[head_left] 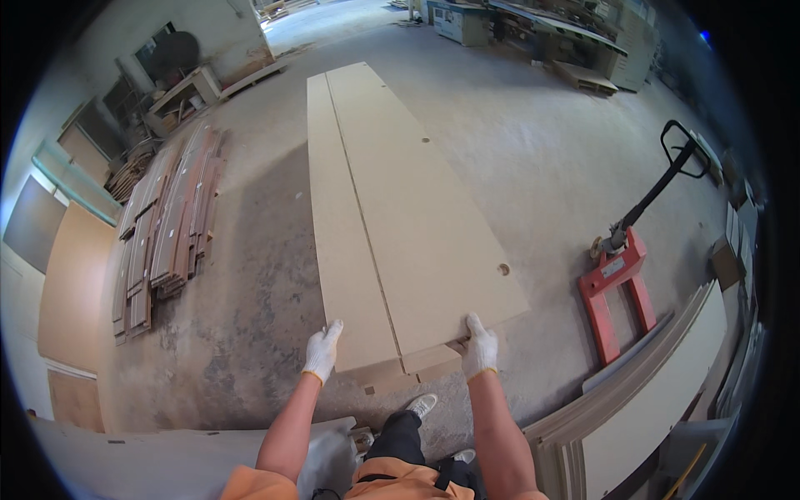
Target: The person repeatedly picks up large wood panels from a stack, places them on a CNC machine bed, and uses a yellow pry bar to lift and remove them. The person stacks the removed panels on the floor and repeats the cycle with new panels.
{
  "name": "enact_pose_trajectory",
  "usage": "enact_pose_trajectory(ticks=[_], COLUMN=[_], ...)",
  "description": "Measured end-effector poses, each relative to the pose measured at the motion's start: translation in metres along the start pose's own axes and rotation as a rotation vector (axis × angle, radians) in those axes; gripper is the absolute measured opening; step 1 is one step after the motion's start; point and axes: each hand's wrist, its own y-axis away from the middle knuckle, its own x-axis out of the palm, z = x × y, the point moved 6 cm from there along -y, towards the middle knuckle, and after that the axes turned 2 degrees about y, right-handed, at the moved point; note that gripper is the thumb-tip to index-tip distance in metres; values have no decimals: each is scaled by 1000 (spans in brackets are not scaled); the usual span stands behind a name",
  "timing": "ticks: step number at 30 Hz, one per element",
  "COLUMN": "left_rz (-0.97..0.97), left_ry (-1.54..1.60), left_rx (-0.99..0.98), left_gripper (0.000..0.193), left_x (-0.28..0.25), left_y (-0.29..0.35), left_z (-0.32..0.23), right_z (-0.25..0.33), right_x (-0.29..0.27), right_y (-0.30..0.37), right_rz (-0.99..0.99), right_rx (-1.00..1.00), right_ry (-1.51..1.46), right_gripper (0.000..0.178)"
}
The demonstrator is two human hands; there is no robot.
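Note:
A long pale wooden panel (417,225) stretches away from me, with a groove running along its length and several round holes near its right edge. White work gloves cover both hands. At the panel's near left corner my left hand (322,348) is closed on the edge, thumb on top. My right hand (479,347) grips the near end towards the right, its thumb also on the upper face. The fingers of both hands are hidden beneath the board. Under the near end, part of another pale board or support (392,372) shows.
Stacked reddish-brown boards (179,221) lie on the floor at left. A red pallet jack (612,287) stands at right, near upright pale panels (658,400). A grey sheet (200,458) is close by at lower left. Machines (458,23) and a wooden pallet (585,79) are farther back.

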Motion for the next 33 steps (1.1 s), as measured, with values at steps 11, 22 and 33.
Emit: enact_pose_trajectory(ticks=[11,22,33], left_rz=[672,1455,1195], left_ry=[-1220,-1101,-1234], left_rx=[702,412,621], left_gripper=[53,73,88], left_x=[221,652,929], left_y=[83,479,588], left_z=[33,188,306], right_z=[-47,-144,-126], right_x=[-316,-907,-1100], right_y=[84,352,247], right_rz=[-472,-1362,-1690], right_rx=[21,508,142], right_ry=[1109,680,694], right_gripper=[43,62,83])
